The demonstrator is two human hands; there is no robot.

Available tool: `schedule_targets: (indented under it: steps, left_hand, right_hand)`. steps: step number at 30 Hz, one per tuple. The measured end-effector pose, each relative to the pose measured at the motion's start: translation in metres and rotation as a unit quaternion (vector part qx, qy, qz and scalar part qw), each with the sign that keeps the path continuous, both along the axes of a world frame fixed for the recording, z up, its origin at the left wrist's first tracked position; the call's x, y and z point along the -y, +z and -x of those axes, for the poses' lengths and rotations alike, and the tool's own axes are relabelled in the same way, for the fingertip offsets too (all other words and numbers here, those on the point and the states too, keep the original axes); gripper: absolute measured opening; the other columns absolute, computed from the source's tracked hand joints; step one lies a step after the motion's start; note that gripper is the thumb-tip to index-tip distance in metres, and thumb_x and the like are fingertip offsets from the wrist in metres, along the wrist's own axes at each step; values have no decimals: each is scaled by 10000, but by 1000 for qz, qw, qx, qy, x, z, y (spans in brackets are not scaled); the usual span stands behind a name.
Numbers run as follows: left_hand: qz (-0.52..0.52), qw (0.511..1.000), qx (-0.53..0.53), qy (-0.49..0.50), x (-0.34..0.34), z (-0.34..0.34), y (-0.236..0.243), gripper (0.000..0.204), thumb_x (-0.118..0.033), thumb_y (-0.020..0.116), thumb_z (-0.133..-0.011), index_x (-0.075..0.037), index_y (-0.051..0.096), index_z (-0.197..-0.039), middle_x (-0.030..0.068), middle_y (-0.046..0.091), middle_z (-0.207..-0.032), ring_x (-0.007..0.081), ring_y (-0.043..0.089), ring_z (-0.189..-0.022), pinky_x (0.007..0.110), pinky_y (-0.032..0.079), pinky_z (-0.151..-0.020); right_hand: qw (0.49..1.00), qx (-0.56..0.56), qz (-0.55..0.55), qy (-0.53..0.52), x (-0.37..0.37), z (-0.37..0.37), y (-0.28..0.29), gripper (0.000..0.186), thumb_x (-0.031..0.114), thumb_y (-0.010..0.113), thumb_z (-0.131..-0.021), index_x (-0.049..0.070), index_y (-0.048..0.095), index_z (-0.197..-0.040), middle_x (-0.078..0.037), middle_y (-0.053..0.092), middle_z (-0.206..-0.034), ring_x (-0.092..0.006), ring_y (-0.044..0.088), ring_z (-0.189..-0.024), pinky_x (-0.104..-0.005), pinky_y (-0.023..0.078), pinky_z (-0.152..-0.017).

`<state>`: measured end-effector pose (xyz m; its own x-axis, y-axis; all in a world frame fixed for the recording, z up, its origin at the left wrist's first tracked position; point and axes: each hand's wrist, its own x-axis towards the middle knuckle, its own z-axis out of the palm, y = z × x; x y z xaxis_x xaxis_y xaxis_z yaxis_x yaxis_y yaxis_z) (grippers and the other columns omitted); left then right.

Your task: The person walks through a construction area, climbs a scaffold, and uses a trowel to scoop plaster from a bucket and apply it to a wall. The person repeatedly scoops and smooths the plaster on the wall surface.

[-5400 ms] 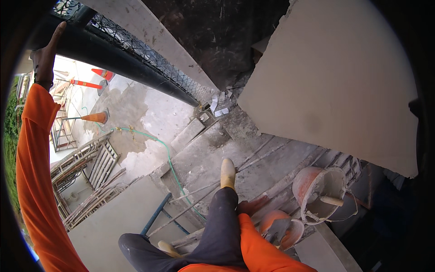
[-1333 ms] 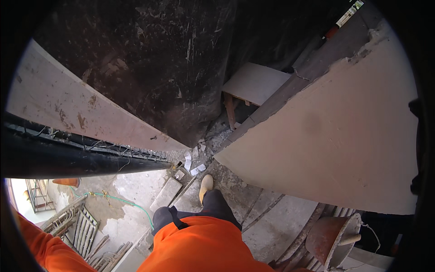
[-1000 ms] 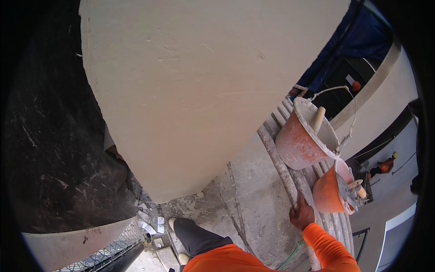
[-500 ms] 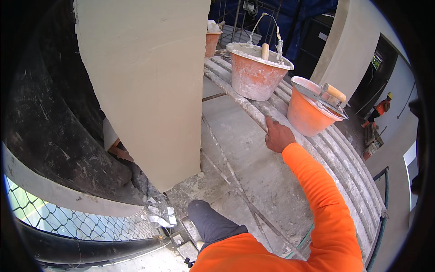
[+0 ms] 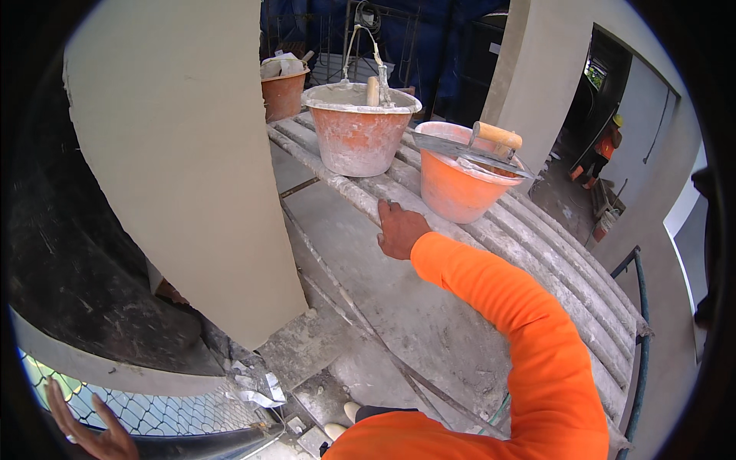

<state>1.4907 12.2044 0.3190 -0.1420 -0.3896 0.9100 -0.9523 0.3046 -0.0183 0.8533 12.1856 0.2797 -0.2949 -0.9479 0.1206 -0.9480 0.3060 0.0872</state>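
My right hand [image 5: 402, 230] is wrapped over the near edge of a ribbed scaffold platform [image 5: 529, 264], which is crusted with dried mortar. Low at the far left, my left hand [image 5: 88, 429] is raised with fingers spread and nothing in it. Just beyond my right hand stands an orange bucket [image 5: 460, 184]. A plastering trowel [image 5: 491, 146] with a wooden handle lies across its rim. Left of that is a bigger mortar-smeared orange bucket [image 5: 356, 138] with its bail up, holding grey mix and a wooden-handled tool [image 5: 373, 90].
A plastered column [image 5: 184, 169] rises at left, beside a dark curved surface [image 5: 100, 291]. Chain-link mesh [image 5: 161, 414] lies below. Another orange bucket [image 5: 284, 96] stands farther back. Crossed braces [image 5: 368, 330] run under the platform. A person in a yellow helmet [image 5: 602, 153] is far right.
My left hand has come into view at the lower left. The view has swung right, so the buckets appear farther left. My right hand keeps its place on the platform edge.
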Motion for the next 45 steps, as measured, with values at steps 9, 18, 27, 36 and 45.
schedule_targets:
  steps: [9, 18, 27, 36, 45]
  left_hand:
    - [-721, 686, -94, -15, -153, 61, -479, 506, -277, 614, -978, -16, 570, -1409, 258, 620, -1388, 417, 586, -1294, 511, 463, -1087]
    - [-803, 457, -357, 138, -213, 17, -594, 447, -160, 757, -849, -6, 591, -1234, 143, 639, -986, 321, 624, -843, 499, 514, -762]
    - [-631, 595, -482, -123, -24, 51, -494, 379, -104, 779, -876, 8, 617, -1199, 41, 701, -876, 122, 626, -671, 266, 487, -567]
    - [-586, 391, -386, -595, 34, 273, -139, 576, -351, 692, -1025, -17, 517, -1461, 178, 635, -1340, 286, 631, -1239, 432, 537, -1032]
    - [-544, -3, -605, -581, 39, 304, -124, 581, -288, 723, -978, -6, 528, -1448, 201, 652, -1353, 382, 663, -1215, 540, 572, -1001]
  right_hand:
    - [936, -113, 249, 223, -71, -15, 139, 430, 314, 698, -920, 19, 657, -1231, -197, 643, -1183, -356, 647, -1105, -473, 552, -923]
    - [992, 39, 121, -23, -91, 141, 203, 460, 272, 723, -973, 29, 608, -1346, -173, 688, -1223, -331, 659, -1124, -435, 514, -984]
    - [830, 365, 379, 183, -98, 141, 251, 458, 381, 642, -1054, 75, 587, -1391, -92, 705, -1174, -185, 678, -956, -346, 560, -864]
    - [799, 568, 151, 127, -5, -9, 144, 494, 348, 537, -1107, 40, 537, -1493, -110, 652, -1360, -188, 648, -1183, -356, 524, -1040]
    - [680, 681, -149, 230, 5, -158, 22, 668, 497, 362, -1128, 67, 272, -1630, -164, 560, -1454, -236, 540, -1346, -402, 459, -1128]
